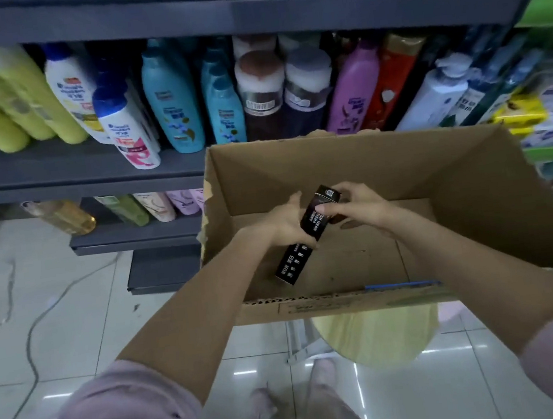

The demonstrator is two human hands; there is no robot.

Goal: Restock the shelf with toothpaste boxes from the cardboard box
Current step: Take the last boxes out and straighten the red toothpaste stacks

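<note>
Over the open cardboard box (453,168), dark toothpaste boxes (308,229) are held in both hands above its floor; how many are in the bundle cannot be told. Left hand (287,223) curls round the middle from the near-left side, carrying the weight. Right hand (360,205) pinches the far end, probably to square it before lifting out. Beyond the carton's far wall stands the shelf (92,175) of shampoo bottles (172,97). Beneath the carton, a round wooden stool (378,332) supports it, presumably for reach.
</note>
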